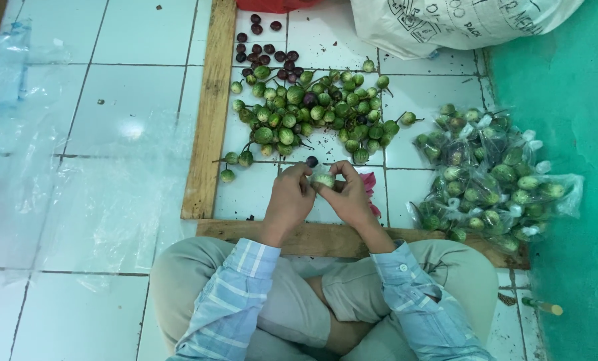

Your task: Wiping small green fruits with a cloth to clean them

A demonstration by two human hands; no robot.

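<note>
now small bag (323, 178) pinched btw left hand (290, 199) & right hand (347, 198).

White sack (459, 23) (top cut off)

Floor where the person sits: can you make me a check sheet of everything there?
Surface: white tiled floor with a wooden frame on it.
Job's things: small green eggplant held between both hands; pile of loose green eggplants inside the frame.
Clutter: dark purple fruits; heap of filled clear bags; clear plastic sheet; white sack.
Grippers: left hand and right hand both pinch the eggplant.
Cables: nothing seen.
Surroundings: green wall.
</note>
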